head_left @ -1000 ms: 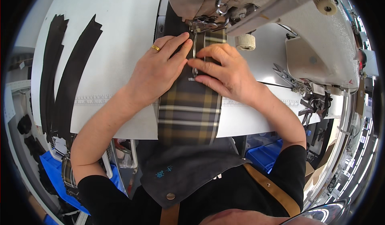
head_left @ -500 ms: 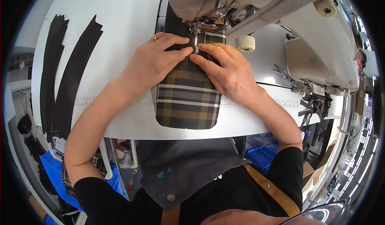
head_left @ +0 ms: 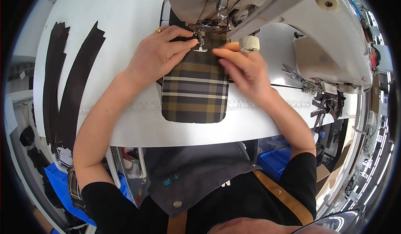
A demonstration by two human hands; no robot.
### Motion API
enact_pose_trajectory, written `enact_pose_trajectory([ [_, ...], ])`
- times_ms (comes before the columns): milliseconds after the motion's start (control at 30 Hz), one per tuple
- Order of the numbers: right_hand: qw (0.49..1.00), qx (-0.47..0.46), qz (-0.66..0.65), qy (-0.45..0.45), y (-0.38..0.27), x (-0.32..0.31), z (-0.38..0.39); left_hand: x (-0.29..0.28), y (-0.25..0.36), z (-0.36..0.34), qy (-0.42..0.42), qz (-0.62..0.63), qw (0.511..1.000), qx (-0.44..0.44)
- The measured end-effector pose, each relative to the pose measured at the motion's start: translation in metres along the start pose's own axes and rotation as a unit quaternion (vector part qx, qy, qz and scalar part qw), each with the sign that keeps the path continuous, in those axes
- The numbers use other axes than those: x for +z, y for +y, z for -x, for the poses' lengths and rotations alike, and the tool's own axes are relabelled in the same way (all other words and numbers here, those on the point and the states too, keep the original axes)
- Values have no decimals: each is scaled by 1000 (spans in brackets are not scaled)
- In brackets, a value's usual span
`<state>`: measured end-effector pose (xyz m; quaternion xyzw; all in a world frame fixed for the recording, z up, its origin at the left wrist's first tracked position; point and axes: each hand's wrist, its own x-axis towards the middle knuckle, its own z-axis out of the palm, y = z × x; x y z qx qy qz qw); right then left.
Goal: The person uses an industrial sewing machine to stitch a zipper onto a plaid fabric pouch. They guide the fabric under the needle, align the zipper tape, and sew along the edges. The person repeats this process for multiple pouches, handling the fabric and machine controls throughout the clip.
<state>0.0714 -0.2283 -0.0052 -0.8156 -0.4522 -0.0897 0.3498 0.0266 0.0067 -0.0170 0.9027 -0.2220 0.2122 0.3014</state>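
Note:
A plaid fabric panel (head_left: 194, 88) in black, olive and white with rounded near corners lies under the sewing machine's metal presser foot (head_left: 200, 47). My left hand (head_left: 154, 54) rests at the panel's left side, with its fingers stretched toward the foot and fingertips beside it. Just right of the foot, my right hand (head_left: 248, 69) is slightly blurred; its index finger and thumb stand apart over the panel's right edge, and nothing shows between them. Dark fabric lies at the panel's far left, partly hidden by my left hand.
The machine head (head_left: 200, 8) overhangs the work, with a cream knob (head_left: 249, 44) close to my right hand. Scissors (head_left: 293, 75) lie at the right, near dark scraps (head_left: 328, 104). Dark strips (head_left: 79, 83) lie at the left on the white table (head_left: 129, 134).
The plaid panel has moved a little farther under the machine, away from me. My right hand has drawn back to the right from the foot; the left stays beside it.

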Motion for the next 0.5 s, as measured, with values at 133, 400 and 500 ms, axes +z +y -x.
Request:
enact_pose_trajectory([
  [133, 909, 318, -268, -28, -3, -18, -11, 2, 0, 0, 11, 17, 1000, -11],
  [400, 799, 365, -473, -73, 9, -4, -46, 2, 3, -2, 4, 25, 999, -25],
  [500, 801, 330, -495, -63, 8, 1, -45, 1, 2, -1, -6, 28, 999, -31],
])
